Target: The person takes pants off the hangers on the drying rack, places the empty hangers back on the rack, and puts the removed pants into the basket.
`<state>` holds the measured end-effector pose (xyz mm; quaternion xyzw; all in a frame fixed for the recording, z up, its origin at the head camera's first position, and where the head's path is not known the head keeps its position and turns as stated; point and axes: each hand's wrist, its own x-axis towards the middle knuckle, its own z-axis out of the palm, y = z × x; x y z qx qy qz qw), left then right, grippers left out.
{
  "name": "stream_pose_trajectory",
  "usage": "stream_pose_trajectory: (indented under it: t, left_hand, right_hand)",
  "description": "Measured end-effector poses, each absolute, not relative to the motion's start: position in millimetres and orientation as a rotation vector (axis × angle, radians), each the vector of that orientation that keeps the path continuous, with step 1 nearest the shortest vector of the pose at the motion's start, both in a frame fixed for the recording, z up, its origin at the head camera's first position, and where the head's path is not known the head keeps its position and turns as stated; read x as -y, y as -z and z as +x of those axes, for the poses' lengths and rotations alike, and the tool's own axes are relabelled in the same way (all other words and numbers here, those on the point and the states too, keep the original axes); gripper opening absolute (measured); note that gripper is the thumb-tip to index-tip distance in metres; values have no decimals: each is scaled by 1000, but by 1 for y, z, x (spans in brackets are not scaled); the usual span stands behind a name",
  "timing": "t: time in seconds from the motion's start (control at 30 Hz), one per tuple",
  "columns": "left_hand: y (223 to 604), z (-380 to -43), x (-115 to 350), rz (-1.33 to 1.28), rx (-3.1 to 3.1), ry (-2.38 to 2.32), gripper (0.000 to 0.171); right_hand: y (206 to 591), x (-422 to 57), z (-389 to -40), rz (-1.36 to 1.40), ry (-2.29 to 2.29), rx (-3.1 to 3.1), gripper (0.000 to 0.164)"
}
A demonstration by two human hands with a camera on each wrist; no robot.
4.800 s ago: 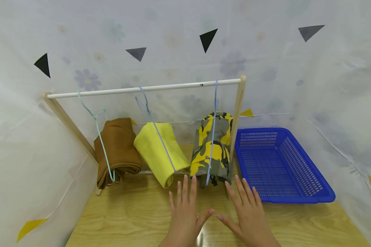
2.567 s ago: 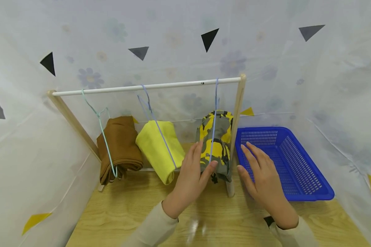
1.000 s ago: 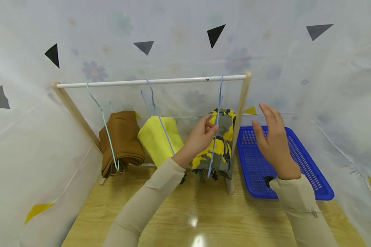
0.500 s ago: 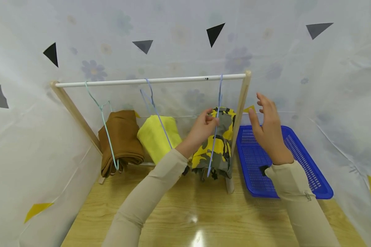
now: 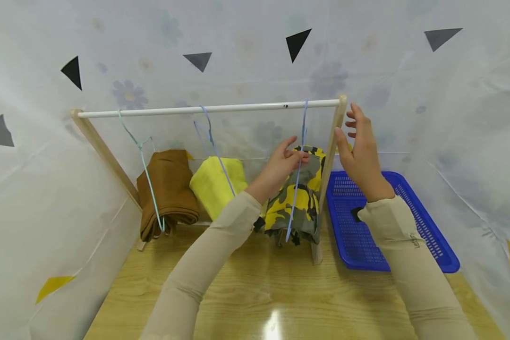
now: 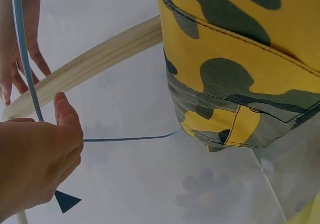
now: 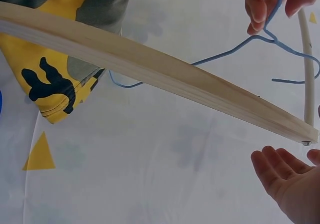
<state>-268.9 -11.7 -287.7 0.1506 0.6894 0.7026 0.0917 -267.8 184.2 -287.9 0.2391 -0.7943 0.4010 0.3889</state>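
A folded camouflage garment [image 5: 293,208] in yellow, grey and black hangs on a blue hanger [image 7: 227,53] near the right end of the rack. My left hand [image 5: 282,163] is at the hanger just below its hook; the right wrist view has the wire running between the thumb and fingers [image 7: 256,17], which stay apart. My right hand [image 5: 361,156] is raised beside the top of the right wooden post [image 5: 332,146], palm toward it, fingers loosely bent and holding nothing. Several of the left fingertips are partly hidden behind the wire in the head view.
The rack's white rail [image 5: 246,107] also carries a folded yellow cloth [image 5: 216,186] on a blue hanger and a brown garment [image 5: 167,184] on a mint hanger [image 5: 149,186]. Under the right forearm stands a blue perforated basket [image 5: 444,245] on the wooden table [image 5: 238,288].
Both hands rose from in front of the rack: the left to the camouflage garment's hanger, the right past the basket, up toward the post's top. The garments hang much as before.
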Motion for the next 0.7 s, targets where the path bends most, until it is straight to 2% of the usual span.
stream_pose_trajectory:
  t: [0.43,0.7]
  left_hand:
    - [284,-275,-2,441,-1875,-2214,56]
    - [285,-280,-6,407,-1801,-2280,45]
  right_hand:
    - [275,-179,-280,630,-1029,1944,53]
    - [253,-162,-261,624,-1035,1875,44]
